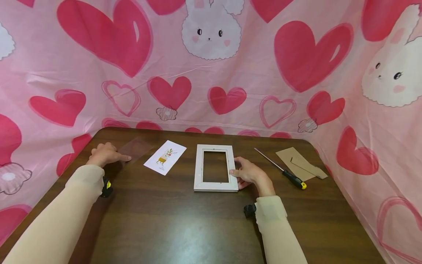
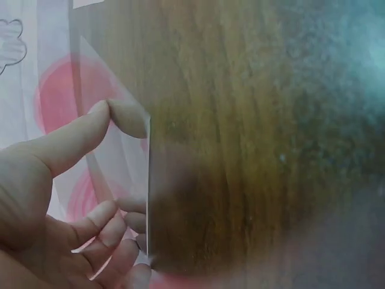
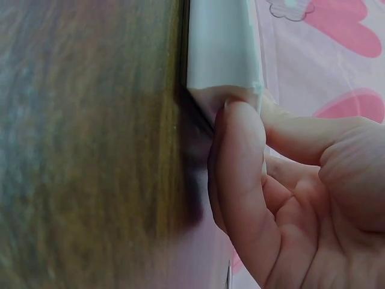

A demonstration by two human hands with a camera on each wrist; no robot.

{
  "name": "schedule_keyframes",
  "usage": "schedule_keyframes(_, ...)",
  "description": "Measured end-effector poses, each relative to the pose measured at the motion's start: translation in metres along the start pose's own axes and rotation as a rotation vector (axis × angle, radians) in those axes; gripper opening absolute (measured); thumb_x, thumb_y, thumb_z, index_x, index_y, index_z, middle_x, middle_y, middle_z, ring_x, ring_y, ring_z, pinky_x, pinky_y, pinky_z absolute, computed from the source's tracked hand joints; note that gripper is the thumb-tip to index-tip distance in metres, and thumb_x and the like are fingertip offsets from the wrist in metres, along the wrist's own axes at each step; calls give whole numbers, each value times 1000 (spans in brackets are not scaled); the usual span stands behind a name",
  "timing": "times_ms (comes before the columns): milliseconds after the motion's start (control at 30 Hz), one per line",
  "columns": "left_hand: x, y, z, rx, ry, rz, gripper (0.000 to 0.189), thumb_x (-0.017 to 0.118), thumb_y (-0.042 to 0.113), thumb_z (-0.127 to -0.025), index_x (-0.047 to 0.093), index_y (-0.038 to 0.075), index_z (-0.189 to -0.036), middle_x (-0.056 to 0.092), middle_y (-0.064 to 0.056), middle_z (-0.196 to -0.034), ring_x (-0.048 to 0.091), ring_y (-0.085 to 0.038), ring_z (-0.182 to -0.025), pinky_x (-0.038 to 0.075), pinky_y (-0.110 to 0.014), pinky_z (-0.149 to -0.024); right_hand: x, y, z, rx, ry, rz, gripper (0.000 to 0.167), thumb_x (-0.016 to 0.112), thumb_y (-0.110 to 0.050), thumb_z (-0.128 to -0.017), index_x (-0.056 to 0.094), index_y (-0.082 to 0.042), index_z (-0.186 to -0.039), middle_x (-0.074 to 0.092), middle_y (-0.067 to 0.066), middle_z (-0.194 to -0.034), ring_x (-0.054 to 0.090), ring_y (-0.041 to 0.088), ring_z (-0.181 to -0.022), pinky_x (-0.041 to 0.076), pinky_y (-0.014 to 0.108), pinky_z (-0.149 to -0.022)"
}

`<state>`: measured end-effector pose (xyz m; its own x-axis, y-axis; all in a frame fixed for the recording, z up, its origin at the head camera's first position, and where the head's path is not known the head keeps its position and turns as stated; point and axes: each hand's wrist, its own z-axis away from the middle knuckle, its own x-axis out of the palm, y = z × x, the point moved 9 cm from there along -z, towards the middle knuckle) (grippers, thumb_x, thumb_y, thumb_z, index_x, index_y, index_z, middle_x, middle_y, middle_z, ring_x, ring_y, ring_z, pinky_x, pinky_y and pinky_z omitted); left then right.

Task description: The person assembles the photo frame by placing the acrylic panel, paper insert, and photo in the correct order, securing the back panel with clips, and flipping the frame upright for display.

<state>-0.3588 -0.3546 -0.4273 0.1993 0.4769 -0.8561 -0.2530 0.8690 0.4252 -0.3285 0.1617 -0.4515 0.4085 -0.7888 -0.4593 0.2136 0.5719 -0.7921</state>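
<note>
A white picture frame (image 1: 199, 167) lies on the table with wood showing through its opening. My right hand (image 1: 248, 173) grips its right edge, thumb on top and the other fingers along the side. Close up in the right wrist view, the fingers (image 3: 240, 174) bend against a corner of the frame (image 3: 222, 48). Far to the left, my left hand (image 1: 104, 154) rests at a clear sheet (image 1: 136, 148). In the left wrist view its thumb (image 2: 81, 135) and fingertips touch the sheet's shiny surface. Between the hands lies a white card (image 1: 165, 157) with a plant drawing.
On the right lie a screwdriver (image 1: 293, 178) with a black and yellow handle and a brown backing board (image 1: 298, 163) with a folded-out leg. The dark wooden table (image 1: 148, 220) meets pink heart-print cloth (image 1: 194, 69) behind and at both sides.
</note>
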Motion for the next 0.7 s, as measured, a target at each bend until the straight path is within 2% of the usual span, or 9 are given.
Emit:
schedule_keyframes(100,0,-8,1,-77,-36,5,110,81,56,-85,30,-26,-138,28,-48,-129,27,-63,-121,41,-74,-99,0,0,0,-1,4,8,67,68,-14,-105,33,-7,-162,58,16,-88,60,20,-60,61,34,-56)
schedule_keyframes(200,0,-13,2,-126,-55,18,115,82,56,-85,25,-28,-139,29,-49,-130,28,-63,-122,43,-71,-101,0,0,1,1,5,5,67,67,-14,-105,32,-7,-162,58,17,-88,60,20,-60,61,34,-56)
schedule_keyframes(300,1,-15,1,-118,-95,85,119,80,50,-89,11,-30,-143,29,-49,-133,32,-64,-126,41,-69,-110,1,-1,1,0,1,-3,67,67,-14,-106,32,-7,-163,58,17,-88,59,20,-60,61,34,-55)
schedule_keyframes(367,1,-13,1,-85,-114,137,114,80,44,-92,8,-30,-141,32,-46,-129,38,-60,-124,42,-67,-110,1,-1,0,-1,-2,-6,67,66,-14,-106,31,-7,-163,58,17,-87,59,20,-60,61,34,-55)
schedule_keyframes(467,-4,-8,0,-20,-103,172,83,77,35,-96,33,-25,-131,47,-35,-111,53,-48,-103,55,-55,-93,1,-2,0,-1,-4,-4,67,66,-14,-106,31,-7,-163,57,16,-87,59,20,-60,60,33,-55)
schedule_keyframes(567,-11,-1,0,35,-69,140,46,69,27,-101,54,-14,-114,58,-19,-90,56,-33,-85,53,-40,-73,1,-1,0,4,-4,-3,67,66,-14,-106,31,-7,-163,57,16,-86,59,20,-60,60,33,-55)
schedule_keyframes(600,-14,2,1,53,-66,128,38,65,25,-102,58,-12,-111,61,-16,-85,57,-31,-82,52,-37,-71,0,-1,0,6,-4,-2,68,66,-14,-106,30,-8,-163,57,16,-86,59,20,-60,60,33,-55)
schedule_keyframes(700,-20,9,4,79,-68,133,34,58,20,-104,60,-12,-116,66,-15,-86,61,-29,-83,57,-37,-73,0,0,0,12,-4,3,69,67,-15,-106,29,-8,-164,58,16,-86,59,19,-59,60,33,-55)
